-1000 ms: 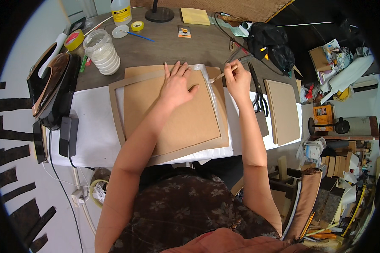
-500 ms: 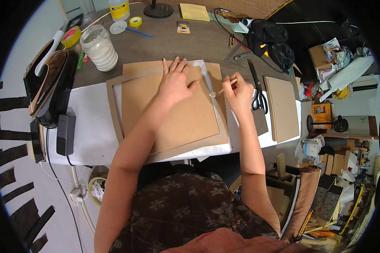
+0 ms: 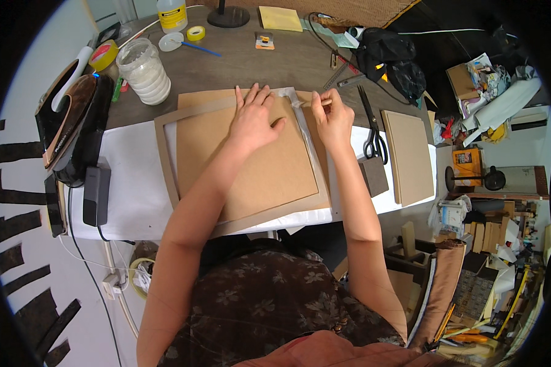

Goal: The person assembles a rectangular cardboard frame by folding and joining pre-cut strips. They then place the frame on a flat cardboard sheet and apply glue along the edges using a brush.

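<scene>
My left hand (image 3: 255, 124) lies flat with fingers spread on a brown cardboard panel (image 3: 257, 174). Around that panel runs a grey-brown board frame (image 3: 168, 156), with another brown sheet (image 3: 205, 96) showing beneath. My right hand (image 3: 335, 120) pinches a small brush (image 3: 306, 104) by its light wooden handle. Its pale tip touches the far right corner of the frame, where a whitish wet-looking coat (image 3: 308, 129) covers the right strip. To the right of that hand lie black scissors (image 3: 374, 137) and a small dark board piece (image 3: 373, 176).
A stack of brown boards (image 3: 408, 158) lies at the right. Left of the work stand a jar of white paste (image 3: 143, 72) and a black iron (image 3: 73, 125). Farther back are a yellow-labelled bottle (image 3: 172, 15), tape (image 3: 196, 33), a blue paintbrush (image 3: 201, 48) and a black bag (image 3: 390, 61).
My right hand has moved away from me and slightly left, carrying the brush tip up the right strip to the far corner. My left hand stays in place.
</scene>
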The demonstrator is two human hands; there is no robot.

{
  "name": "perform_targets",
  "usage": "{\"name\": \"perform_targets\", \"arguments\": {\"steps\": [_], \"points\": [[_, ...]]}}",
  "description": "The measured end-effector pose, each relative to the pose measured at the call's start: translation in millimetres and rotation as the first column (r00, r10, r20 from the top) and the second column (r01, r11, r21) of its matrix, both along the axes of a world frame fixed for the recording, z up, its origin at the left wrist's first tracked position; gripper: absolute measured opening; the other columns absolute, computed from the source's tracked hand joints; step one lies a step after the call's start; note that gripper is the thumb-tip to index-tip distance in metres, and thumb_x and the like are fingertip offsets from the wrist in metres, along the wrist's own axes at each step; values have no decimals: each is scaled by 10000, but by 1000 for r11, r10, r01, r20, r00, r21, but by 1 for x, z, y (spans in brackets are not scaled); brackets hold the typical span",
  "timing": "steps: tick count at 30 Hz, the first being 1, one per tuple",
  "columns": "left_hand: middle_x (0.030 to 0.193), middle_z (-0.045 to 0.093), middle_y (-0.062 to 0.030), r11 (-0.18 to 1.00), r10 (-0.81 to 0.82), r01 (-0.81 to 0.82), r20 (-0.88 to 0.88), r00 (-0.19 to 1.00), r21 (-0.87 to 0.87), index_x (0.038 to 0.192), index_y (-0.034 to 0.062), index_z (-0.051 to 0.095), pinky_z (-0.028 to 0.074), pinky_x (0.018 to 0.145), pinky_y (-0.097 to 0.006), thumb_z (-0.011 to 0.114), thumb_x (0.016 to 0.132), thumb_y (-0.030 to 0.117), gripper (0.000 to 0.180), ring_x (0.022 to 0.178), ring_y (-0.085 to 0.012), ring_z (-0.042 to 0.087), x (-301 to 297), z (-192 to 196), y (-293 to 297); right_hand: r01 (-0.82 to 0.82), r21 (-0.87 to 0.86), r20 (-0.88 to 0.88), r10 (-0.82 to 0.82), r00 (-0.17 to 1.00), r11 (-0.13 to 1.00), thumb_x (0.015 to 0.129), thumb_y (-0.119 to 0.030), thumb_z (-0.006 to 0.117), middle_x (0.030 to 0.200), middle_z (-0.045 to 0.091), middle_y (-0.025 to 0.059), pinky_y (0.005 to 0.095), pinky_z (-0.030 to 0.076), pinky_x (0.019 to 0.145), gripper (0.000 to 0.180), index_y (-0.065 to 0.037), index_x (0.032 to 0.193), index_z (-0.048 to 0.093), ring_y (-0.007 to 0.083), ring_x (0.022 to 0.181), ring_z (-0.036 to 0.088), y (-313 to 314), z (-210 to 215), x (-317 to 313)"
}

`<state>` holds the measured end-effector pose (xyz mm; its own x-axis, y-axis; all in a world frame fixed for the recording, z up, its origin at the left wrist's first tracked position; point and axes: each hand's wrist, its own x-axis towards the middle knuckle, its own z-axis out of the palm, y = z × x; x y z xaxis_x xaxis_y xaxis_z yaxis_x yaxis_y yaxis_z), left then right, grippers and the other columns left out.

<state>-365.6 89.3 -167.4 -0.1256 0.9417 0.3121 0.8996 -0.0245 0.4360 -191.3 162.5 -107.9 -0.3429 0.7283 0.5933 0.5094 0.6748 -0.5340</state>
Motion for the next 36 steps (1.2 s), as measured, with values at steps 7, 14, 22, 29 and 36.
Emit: {"name": "perform_targets", "arguments": {"steps": [7, 14, 22, 29, 36], "points": [[1504, 457, -177, 1000, -7, 7, 4, 1000, -27, 1374, -6, 539, 67, 1220, -598, 686, 851, 395, 675, 1461, -341, 322, 1, -1, 0, 56, -84, 120, -45, 992, 995, 912, -145, 679, 626, 654, 135, 366, 508, 529, 226, -21, 769, 557, 301, 570, 661, -56, 10, 42], [1501, 462, -182, 1000, -2, 2, 5, 1000, 3, 1363, -3, 552, 83, 1217, -597, 693, 850, 407, 672, 1461, -339, 326, 0, -6, 2, 121, -143, 213, -89, 973, 982, 904, -155, 692, 596, 636, 122, 346, 489, 505, 245, -28, 747, 553, 264, 528, 639, -104, 22, 75], [1504, 458, -183, 1000, -5, 5, -4, 1000, -6, 1366, -11, 552, 86, 1219, -592, 683, 847, 422, 689, 1459, -336, 331, -1, -6, 3, 120, -194, 212, -78, 974, 974, 904, -143, 682, 543, 604, 120, 324, 498, 496, 237, -23, 745, 555, 266, 502, 644, -111, 34, 82], [1497, 467, -186, 1000, -4, 4, -15, 1000, 4, 1361, -20, 554, 95, 1218, -591, 685, 849, 417, 685, 1458, -335, 335, -1, -5, 3, 107, -90, -64, -113, 992, 990, 942, -164, 700, 665, 667, 95, 242, 472, 564, 233, -18, 804, 582, 94, 586, 596, -78, 2, 56], [1486, 483, -186, 999, -3, 3, -1, 1000, 33, 1350, -5, 571, 95, 1217, -591, 690, 851, 409, 659, 1452, -343, 346, 0, -8, 3, 125, -102, 47, -121, 992, 987, 899, -112, 710, 577, 588, 91, 326, 461, 527, 249, -27, 740, 538, 252, 537, 576, -117, -1, 88]]}}
